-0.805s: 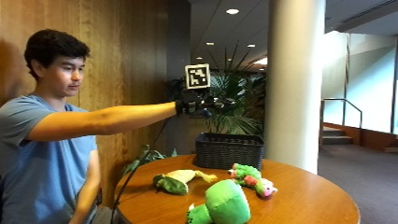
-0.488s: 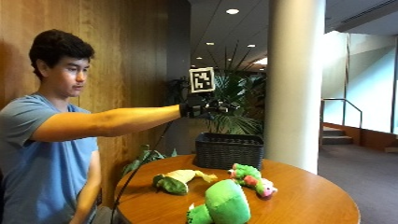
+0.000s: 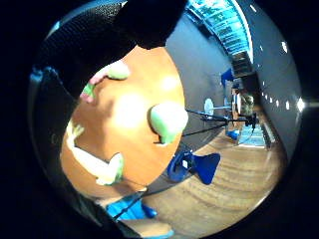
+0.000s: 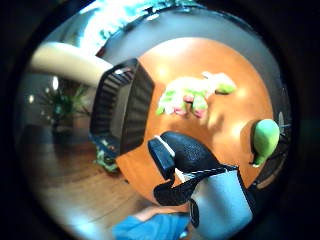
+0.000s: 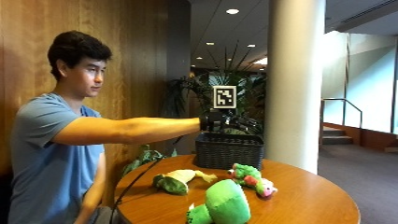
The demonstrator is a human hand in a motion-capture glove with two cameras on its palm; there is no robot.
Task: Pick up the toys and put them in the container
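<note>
My gloved right hand (image 5: 225, 122) hovers at the end of an outstretched arm, just above the black wicker basket (image 5: 227, 150) at the back of the round table. Its fingers reach out over the basket and hold nothing; the thumb (image 4: 181, 152) shows bare of any toy. Three plush toys lie on the table in front of the basket: a yellow and green one (image 5: 178, 179), a green and pink one (image 5: 252, 177), and a big green one (image 5: 223, 204) nearest the front edge. The thumb side palm view looks down on the basket (image 4: 122, 107) and the green and pink toy (image 4: 187, 92).
The round wooden table (image 5: 311, 200) has bare room on its right side. A white column (image 5: 295, 84) and potted plants (image 5: 187, 93) stand behind the basket. A wood-panelled wall runs behind the person.
The gloved hand has come down and moved a little further out, from well above the basket to just over its rim. The toys lie where they were.
</note>
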